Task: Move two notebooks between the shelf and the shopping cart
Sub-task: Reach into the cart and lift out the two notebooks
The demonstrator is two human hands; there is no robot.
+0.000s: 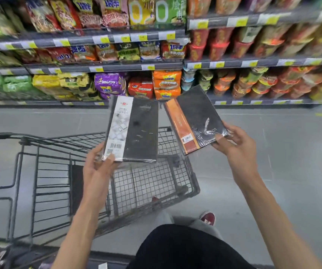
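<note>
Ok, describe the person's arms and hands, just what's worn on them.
Nothing is worn on them. Both forearms are bare up to the frame edge, with no sleeves showing. The left hand and right hand have no gloves, and no rings, watch or bracelet can be seen.

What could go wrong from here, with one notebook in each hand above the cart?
1. The right hand pinches the orange-striped notebook only at its lower corner; the glossy wrap could slip from that grip.
2. The white-striped notebook, held by the left hand at its bottom edge, might tip and strike the shopping cart rim.
</note>
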